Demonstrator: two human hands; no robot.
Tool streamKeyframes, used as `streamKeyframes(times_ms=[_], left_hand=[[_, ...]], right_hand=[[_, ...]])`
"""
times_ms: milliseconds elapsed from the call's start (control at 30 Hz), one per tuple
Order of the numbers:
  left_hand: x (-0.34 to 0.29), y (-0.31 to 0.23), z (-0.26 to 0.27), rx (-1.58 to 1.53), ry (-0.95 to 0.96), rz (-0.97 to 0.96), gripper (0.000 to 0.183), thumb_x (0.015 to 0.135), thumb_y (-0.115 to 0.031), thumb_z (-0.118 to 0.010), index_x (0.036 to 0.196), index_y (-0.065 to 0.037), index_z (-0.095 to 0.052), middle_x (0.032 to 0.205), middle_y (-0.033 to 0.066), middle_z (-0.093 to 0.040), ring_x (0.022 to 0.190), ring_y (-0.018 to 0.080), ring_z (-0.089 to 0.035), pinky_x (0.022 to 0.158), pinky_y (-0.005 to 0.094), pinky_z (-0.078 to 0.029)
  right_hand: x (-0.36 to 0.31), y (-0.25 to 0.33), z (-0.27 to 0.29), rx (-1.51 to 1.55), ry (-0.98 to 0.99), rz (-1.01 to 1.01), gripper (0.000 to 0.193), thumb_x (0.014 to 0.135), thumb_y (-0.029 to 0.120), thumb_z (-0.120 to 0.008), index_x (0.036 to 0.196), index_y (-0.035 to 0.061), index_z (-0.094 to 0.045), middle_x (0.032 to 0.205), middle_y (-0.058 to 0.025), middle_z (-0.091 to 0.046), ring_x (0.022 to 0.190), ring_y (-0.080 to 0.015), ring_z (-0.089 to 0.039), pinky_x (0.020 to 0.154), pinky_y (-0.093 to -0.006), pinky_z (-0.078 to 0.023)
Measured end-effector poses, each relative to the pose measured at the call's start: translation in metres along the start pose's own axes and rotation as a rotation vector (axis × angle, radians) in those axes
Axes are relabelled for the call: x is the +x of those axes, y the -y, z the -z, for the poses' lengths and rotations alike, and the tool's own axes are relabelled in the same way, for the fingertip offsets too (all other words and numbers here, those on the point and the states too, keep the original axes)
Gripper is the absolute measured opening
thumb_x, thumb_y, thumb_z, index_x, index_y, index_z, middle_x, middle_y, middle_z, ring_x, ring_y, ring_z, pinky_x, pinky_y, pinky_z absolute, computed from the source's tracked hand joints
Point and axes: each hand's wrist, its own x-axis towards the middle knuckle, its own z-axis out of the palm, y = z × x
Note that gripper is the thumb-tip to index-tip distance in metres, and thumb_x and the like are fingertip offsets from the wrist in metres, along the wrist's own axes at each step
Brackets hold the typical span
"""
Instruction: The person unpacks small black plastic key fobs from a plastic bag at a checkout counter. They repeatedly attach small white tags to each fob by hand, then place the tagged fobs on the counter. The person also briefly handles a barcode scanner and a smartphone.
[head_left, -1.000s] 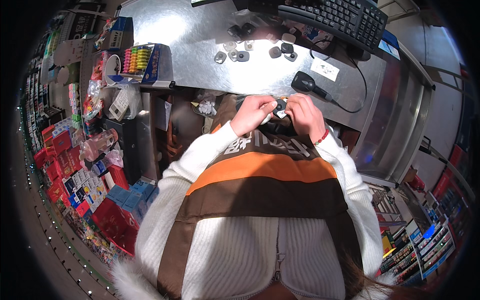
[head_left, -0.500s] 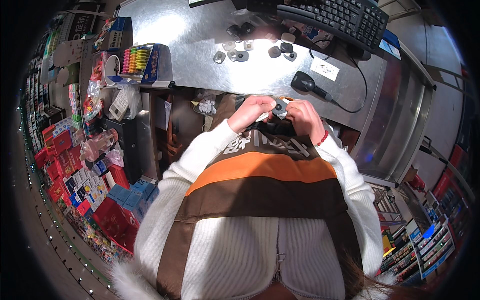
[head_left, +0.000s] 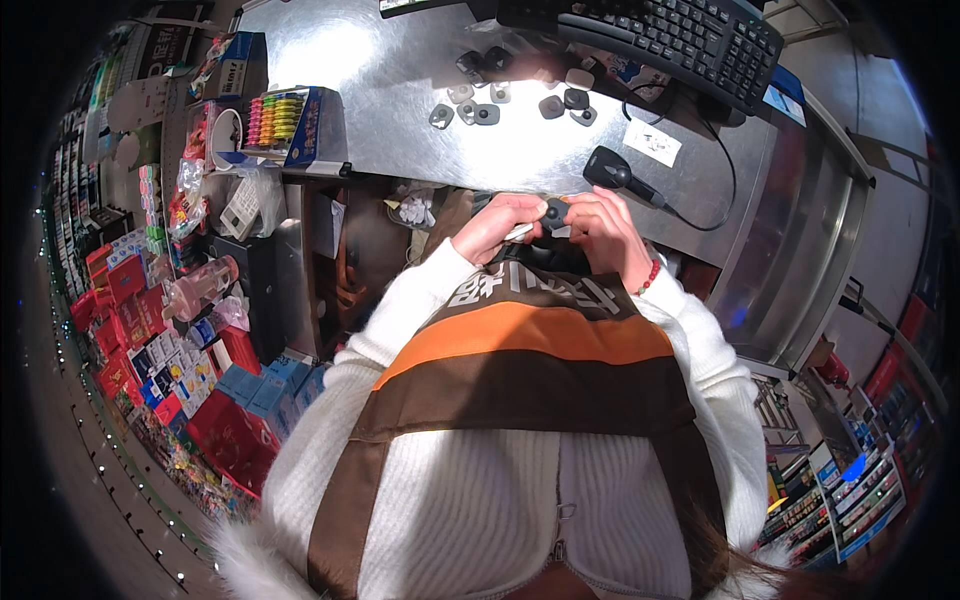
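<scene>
Pinches a dark tag (head_left: 553, 213) in the upper middle of the frame with the nearly closed left hand (head_left: 488, 230), a white piece (head_left: 519, 231) beneath its fingers. Curls the right hand (head_left: 608, 235) at the tag's right edge; cannot tell its grip. Shows the tag darker and tilted differently than half a second ago. Above, on the shiny metal counter (head_left: 400, 140): loose tags (head_left: 487, 115), black scanner (head_left: 608, 168), keyboard (head_left: 680, 45). At left, red boxes (head_left: 215, 425) and blue boxes (head_left: 238, 386).

A brown, orange-banded apron (head_left: 530, 405) covers a white, ribbed, zip-front sweater (head_left: 455, 500).
</scene>
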Motion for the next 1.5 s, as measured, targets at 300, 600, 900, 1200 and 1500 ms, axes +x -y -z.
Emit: streamKeyframes(times_ms=[300, 600, 900, 1200, 1500], left_hand=[[0.001, 0.003, 0.017, -0.054, -0.178, -0.047, 0.020, 0.101, -0.018, -0.055, 0.093, -0.004, -0.066, 0.073, 0.0017, -0.064, 0.060, 0.0078, -0.056, 0.054, 0.0206, -0.042], [0.034, 0.004, 0.086, 0.017, -0.349, -0.279, 0.022, 0.104, -0.020, -0.051, 0.096, -0.005, -0.065, 0.078, 0.0021, -0.066, 0.060, 0.0069, -0.054, 0.055, 0.0202, -0.042], [0.131, -0.028, 0.151, 0.200, -0.635, -0.387, 0.016, 0.097, -0.018, -0.065, 0.096, -0.001, -0.067, 0.073, 0.0029, -0.067, 0.059, 0.0091, -0.056, 0.053, 0.0232, -0.044], [0.119, -0.037, 0.120, -0.110, -0.714, -0.423, 0.030, 0.098, -0.030, -0.066, 0.103, -0.001, -0.061, 0.069, 0.0024, -0.060, 0.057, 0.0108, -0.055, 0.051, 0.0280, -0.049], [0.033, -0.056, 0.007, -0.926, 0.352, -0.271, 0.043, 0.105, -0.023, -0.050, 0.139, 0.002, -0.042, 0.119, 0.0178, -0.056, 0.111, 0.0290, -0.055, 0.096, 0.0393, -0.048]], right_hand=[[0.006, 0.013, 0.021, -0.058, 0.132, 0.002, 0.017, 0.072, 0.001, -0.069, 0.086, 0.0083, -0.062, 0.090, -0.0015, -0.062, 0.105, -0.0223, -0.061, 0.110, -0.0473, -0.039], [-0.016, -0.124, 0.029, 0.172, -0.495, -0.997, 0.014, 0.097, 0.013, -0.060, 0.098, 0.0003, -0.054, 0.084, -0.0140, -0.061, 0.081, -0.0311, -0.062, 0.076, -0.0400, -0.050], [-0.029, -0.200, 0.013, -0.421, -0.281, -0.952, 0.026, 0.087, 0.020, -0.074, 0.097, 0.0040, -0.057, 0.094, -0.0159, -0.065, 0.093, -0.0391, -0.063, 0.079, -0.0480, -0.050], [-0.012, -0.178, 0.019, -0.430, -0.366, -1.022, 0.022, 0.087, 0.018, -0.074, 0.100, 0.0063, -0.061, 0.099, -0.0132, -0.063, 0.086, -0.0365, -0.065, 0.075, -0.0462, -0.051], [0.047, -0.040, 0.010, 0.113, -0.580, -0.630, 0.017, 0.085, 0.002, -0.071, 0.102, 0.0057, -0.071, 0.084, -0.0057, -0.059, 0.068, -0.0149, -0.060, 0.062, -0.0277, -0.047]])
